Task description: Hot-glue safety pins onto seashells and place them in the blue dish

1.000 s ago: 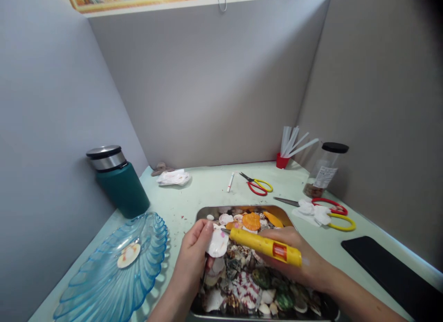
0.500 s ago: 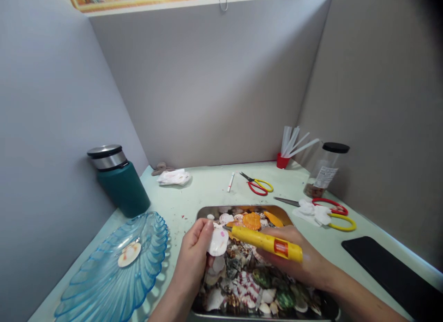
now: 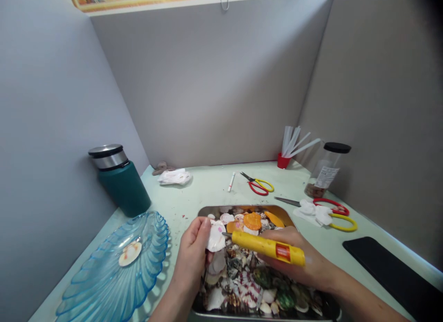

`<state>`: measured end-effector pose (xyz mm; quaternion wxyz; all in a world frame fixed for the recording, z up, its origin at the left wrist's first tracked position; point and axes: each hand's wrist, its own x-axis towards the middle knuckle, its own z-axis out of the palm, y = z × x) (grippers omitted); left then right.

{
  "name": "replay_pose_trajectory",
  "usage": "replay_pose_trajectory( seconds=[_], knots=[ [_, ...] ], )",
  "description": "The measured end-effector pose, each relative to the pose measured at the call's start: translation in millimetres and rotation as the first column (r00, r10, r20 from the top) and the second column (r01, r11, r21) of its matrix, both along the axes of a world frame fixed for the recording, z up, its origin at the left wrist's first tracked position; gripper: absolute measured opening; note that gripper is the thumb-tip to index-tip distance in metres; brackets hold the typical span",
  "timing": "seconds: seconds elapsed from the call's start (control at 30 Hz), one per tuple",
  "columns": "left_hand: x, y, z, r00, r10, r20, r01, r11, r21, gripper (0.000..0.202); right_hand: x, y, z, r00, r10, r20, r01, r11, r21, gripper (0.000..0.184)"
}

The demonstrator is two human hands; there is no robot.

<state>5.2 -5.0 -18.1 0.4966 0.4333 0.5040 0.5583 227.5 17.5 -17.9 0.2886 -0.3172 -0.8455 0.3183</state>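
Observation:
My left hand [image 3: 194,248] pinches a white shell [image 3: 216,236] between thumb and fingers, its pale face with a pink mark turned toward me. In my right hand [image 3: 294,253] is a yellow pen-shaped tool [image 3: 266,246] with a thin metal tip and a red window near its rear end. That tip is at the shell's right edge, close to the pink mark; whether it touches, I cannot tell. Below both hands lies a metal tray [image 3: 200,308] full of mixed seashells, among them an orange scallop shell [image 3: 252,221] and green snail shells.
Left stands a blue shell-shaped dish [image 3: 104,285] holding one shell [image 3: 130,253], with a teal bottle [image 3: 124,188] behind. Scissors [image 3: 258,183], a white marker [image 3: 231,181], larger scissors [image 3: 342,222] with tissue, a jar [image 3: 323,174] and a black phone-like slab [image 3: 384,262] lie around.
The shell in my left hand has tilted and shifted slightly left. The yellow tool's tip has dropped a little along the shell's right side.

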Motion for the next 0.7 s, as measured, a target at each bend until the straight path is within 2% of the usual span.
replay_pose_trajectory(
  seconds=[0.13,0.3,0.53,0.7],
  knots=[
    [1.0,0.1,0.7,1.0,-0.007,0.009,0.007,1.0,-0.016,0.029,-1.6,0.0,1.2,0.999,-0.023,-0.022,0.024,1.0,0.015,0.019],
    [2.0,0.3,0.9,1.0,-0.016,0.01,0.016,0.999,-0.031,0.03,-1.9,1.1,-1.1,0.998,-0.046,-0.032,0.048,0.998,0.046,0.013],
    [3.5,-2.5,0.0,0.997,-0.078,-0.001,0.077,0.996,-0.048,0.03,-1.2,2.0,-2.5,0.998,-0.057,-0.032,0.058,0.997,0.048,0.017],
    [1.8,-0.7,-2.5,0.998,-0.064,0.023,0.066,0.997,-0.047,0.03,-1.3,2.0,-1.7,0.998,-0.063,-0.011,0.063,0.996,0.06,0.017]
  ],
)
